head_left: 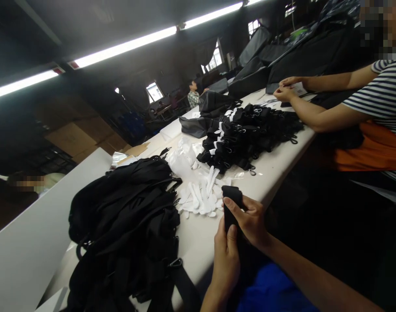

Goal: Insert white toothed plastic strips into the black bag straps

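A black strap stands up at the near edge of the white table. My left hand grips its lower part from below. My right hand pinches its folded upper end with the fingers closed round it. Just beyond the strap lies a scatter of small white plastic pieces. A big heap of black straps and bags lies to the left of my hands.
A second pile of black straps with metal clips sits further up the table. A person in a striped shirt works at the right with both hands on a paper. Dark bags are stacked beyond. A white board borders the left.
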Demonstrator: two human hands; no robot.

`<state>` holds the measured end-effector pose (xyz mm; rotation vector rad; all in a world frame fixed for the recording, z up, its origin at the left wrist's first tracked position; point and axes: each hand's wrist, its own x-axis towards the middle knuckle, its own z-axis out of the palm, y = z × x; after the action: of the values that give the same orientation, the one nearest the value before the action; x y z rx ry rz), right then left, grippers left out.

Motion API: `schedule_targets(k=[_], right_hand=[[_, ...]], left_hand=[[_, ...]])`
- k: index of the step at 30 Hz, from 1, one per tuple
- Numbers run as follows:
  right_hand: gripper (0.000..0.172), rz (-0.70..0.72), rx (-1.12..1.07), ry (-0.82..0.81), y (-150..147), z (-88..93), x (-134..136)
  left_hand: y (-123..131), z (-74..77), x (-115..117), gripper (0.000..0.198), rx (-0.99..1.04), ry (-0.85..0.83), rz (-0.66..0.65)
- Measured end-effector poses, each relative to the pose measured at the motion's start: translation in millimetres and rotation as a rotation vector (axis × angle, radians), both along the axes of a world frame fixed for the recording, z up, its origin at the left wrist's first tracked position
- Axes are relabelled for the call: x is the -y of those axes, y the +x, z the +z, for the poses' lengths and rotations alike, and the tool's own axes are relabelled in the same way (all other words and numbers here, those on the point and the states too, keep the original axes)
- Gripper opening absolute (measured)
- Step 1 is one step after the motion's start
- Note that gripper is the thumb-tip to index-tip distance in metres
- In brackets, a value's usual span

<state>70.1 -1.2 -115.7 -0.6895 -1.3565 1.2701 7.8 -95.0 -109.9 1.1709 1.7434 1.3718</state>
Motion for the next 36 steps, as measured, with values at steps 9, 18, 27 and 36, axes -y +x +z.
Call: schedule_targets(k=[9, 18, 27, 36], right_hand=[[0.047, 0.166, 0.373, -0.147, 59.1, -54.0, -38.2], [0.033, 0.493, 0.489, -0.036, -26.8, -34.8, -81.7], [0.034, 0.21, 1.01, 0.146, -153.1, -39.2, -94.3], [0.018, 0.191, 1.086, 0.155, -155.1, -50.7, -108.7]], left_hand=[[-35.2, -16.7, 22.7, 0.033, -0.004, -0.205, -0.25], [-182.9, 28.8, -37.2, 0.048, 0.026, 0.158, 0.284], [-205.7, -21.2, -46.2, 0.043, 0.074, 0.203, 0.344], [-215.1, -18.1, -41.5, 0.03, 0.115, 0.287, 0.296]])
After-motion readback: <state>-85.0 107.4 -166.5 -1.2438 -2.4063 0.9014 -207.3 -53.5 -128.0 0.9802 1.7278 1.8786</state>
